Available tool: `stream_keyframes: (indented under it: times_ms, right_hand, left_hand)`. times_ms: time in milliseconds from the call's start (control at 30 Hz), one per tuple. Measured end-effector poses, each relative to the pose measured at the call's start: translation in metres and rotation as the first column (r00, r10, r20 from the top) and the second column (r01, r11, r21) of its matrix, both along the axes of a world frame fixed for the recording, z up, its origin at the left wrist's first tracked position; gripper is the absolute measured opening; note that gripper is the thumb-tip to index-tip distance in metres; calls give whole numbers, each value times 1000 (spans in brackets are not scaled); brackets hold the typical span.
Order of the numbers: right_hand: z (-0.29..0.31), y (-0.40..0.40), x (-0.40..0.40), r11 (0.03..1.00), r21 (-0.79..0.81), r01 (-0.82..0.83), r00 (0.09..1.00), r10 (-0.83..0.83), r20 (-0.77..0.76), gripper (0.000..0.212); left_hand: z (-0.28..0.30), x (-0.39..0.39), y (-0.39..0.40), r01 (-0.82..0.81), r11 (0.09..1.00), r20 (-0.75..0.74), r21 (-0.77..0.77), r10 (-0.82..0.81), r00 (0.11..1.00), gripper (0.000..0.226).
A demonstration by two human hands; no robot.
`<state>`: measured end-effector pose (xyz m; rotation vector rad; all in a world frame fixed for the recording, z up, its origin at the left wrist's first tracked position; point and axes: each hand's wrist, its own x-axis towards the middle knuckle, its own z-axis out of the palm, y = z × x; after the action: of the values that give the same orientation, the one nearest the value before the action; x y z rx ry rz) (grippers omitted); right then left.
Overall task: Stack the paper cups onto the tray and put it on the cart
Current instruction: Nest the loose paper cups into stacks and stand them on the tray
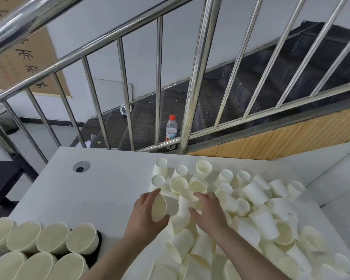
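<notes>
From the head view, the left hand (144, 214) had its fingers and thumb curled around one paper cup (160, 208). The cup lay on its side with its open mouth facing the person, most likely so another cup could slide into it.

The right hand (207, 212) lay on top of the big pile of loose cups (257, 223). Its fingers were bent down among the cups, but I could not tell if they were clamped on one. It looked like it was picking the next cup to fit into the one in the left hand.

The pile sat on the white table (101, 184), spread out to the right. At the bottom left, cups stood upright in rows (49, 245), close together. A dark edge (99, 237) showed under them, maybe the tray. No cart could be seen.

Behind the table stood a metal railing (198, 77) and a water bottle (171, 129).
</notes>
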<state>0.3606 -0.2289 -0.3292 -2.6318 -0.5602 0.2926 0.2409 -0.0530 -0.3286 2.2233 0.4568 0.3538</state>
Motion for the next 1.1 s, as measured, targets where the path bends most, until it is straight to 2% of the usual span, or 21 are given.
stream_keyframes:
  times_ms: [100, 233, 467, 633, 800, 967, 1100]
  right_hand:
    - [-4, 10, 2, 991, -110, -79, 997, 81, 19, 50]
    - [-12, 20, 5, 980, -157, -118, 991, 126, 41, 37]
    - [-9, 18, -4, 991, 12, -134, 982, 131, 138, 17]
    - [2, 1, -20, 976, 157, -150, 982, 129, 137, 16]
    - [11, -15, -38, 942, 294, -163, 979, 118, 166, 19]
    - [14, -21, -56, 889, 407, -210, 974, 154, 167, 54]
    - [17, -10, -80, 888, 400, -228, 972, 182, 150, 71]
  left_hand:
    - [-1, -8, 4, -28, 998, -74, 50, 31, 997, 74]
    - [-4, -19, 9, -36, 997, -105, 65, 43, 994, 74]
    - [-3, -26, 10, -48, 995, -119, 82, 57, 991, 75]
    - [5, -29, -8, -34, 993, -95, 109, 44, 994, 74]
    - [9, -46, -29, -39, 990, -81, 134, 50, 995, 78]
    - [11, -71, -43, -58, 991, -66, 122, 66, 996, 79]
    - [15, -94, -35, -83, 986, -21, 142, 86, 996, 78]
